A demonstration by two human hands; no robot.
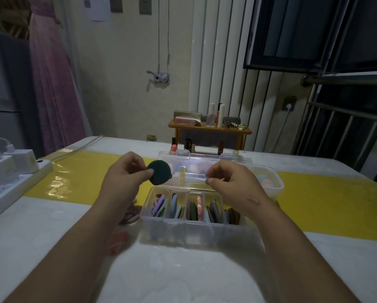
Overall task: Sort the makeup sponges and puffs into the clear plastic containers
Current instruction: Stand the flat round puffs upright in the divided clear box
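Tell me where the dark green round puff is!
In the head view, the left hand pinches the dark green puff, left of centre, above the far-left corner of the divided clear container.

White power strip (15, 186) with two chargers (10, 165) at desk's (183, 270) left edge, yellow runner (325, 206) across it, small wooden shelf (209, 127) of cosmetics far behind, pink dress (52, 84) far left.

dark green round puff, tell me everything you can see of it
The dark green round puff is a flat disc with a matte, foam-like surface and a small nub at its lower right edge. The left hand pinches its left rim between thumb and fingers, holding it up on edge, face toward the camera, above the left end of the clear plastic divided container. Nothing else touches it.
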